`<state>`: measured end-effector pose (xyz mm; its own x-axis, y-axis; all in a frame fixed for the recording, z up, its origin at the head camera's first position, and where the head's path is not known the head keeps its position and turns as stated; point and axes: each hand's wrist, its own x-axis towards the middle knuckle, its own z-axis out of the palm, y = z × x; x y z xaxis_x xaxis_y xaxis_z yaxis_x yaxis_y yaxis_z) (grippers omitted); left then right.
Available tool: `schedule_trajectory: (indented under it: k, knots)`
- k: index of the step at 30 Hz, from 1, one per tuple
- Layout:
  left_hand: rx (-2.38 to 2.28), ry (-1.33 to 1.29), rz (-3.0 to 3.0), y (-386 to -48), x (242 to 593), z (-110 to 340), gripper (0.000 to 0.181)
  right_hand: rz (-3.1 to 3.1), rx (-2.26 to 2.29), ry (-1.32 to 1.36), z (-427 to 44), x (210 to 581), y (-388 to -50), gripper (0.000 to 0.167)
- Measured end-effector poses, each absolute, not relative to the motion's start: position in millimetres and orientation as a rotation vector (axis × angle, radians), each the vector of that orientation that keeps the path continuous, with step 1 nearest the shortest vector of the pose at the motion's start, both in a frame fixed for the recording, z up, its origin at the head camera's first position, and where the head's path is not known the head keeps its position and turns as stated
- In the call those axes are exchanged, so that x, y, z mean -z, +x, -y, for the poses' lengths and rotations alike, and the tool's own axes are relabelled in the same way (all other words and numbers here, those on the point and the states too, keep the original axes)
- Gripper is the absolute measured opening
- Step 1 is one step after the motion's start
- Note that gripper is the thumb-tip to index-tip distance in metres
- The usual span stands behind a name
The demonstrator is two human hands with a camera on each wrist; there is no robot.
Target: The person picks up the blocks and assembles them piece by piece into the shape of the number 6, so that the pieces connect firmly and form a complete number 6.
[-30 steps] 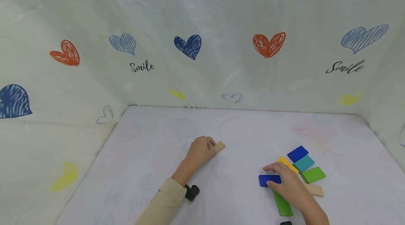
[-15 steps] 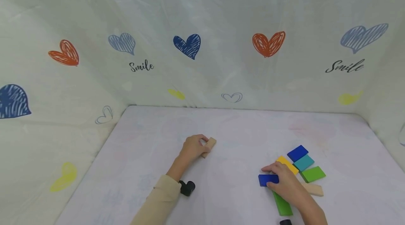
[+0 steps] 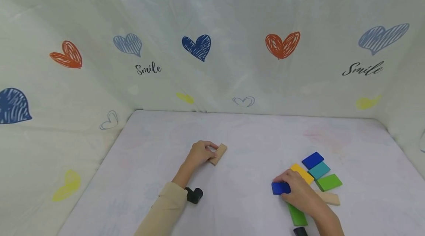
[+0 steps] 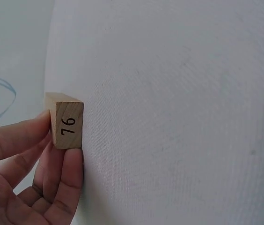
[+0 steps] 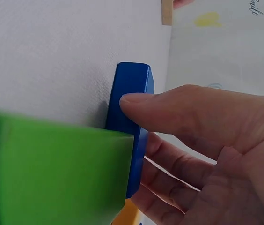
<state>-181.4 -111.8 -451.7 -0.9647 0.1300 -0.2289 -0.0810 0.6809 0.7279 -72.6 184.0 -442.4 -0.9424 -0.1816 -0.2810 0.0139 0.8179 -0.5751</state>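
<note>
My left hand [image 3: 198, 155] pinches a plain wooden block [image 3: 220, 153] lying on the white table, left of centre. In the left wrist view, the block's end [image 4: 70, 125] bears a printed number, seemingly 76, with thumb and fingers on opposite sides. Farther right, my right hand [image 3: 301, 193] grips a dark blue block [image 3: 279, 188] that lies on the table. Its thumb presses one long side of that block in the right wrist view, while the fingers reach behind. A green block [image 5: 66, 173] lies close against the blue one, partly under my right hand in the head view.
Beyond my right hand lie a yellow block [image 3: 303, 174], another dark blue block [image 3: 313, 160], a turquoise block [image 3: 319, 170], a second green block [image 3: 328, 182] and a wooden block [image 3: 329, 198]. A white curtain [image 3: 232, 73] with printed hearts hangs behind the table.
My left hand has drawn leftward with the wooden block, which has turned to a steeper slant. My right fingers have closed in around the dark blue block, which has barely moved.
</note>
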Motion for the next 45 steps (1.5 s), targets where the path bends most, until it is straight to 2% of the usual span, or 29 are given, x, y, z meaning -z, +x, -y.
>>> schedule_trajectory:
  k: [27,45]
  knots:
    - [-1.258,-0.073,-2.548,-180.3,450.6,102.0,0.03,-2.754,0.856,-0.179,-175.7,433.2,-84.1,0.037]
    - [-1.252,-0.116,-2.563,-179.6,452.9,101.2,0.031,-2.804,1.095,-0.014,-146.2,417.4,-112.3,0.047]
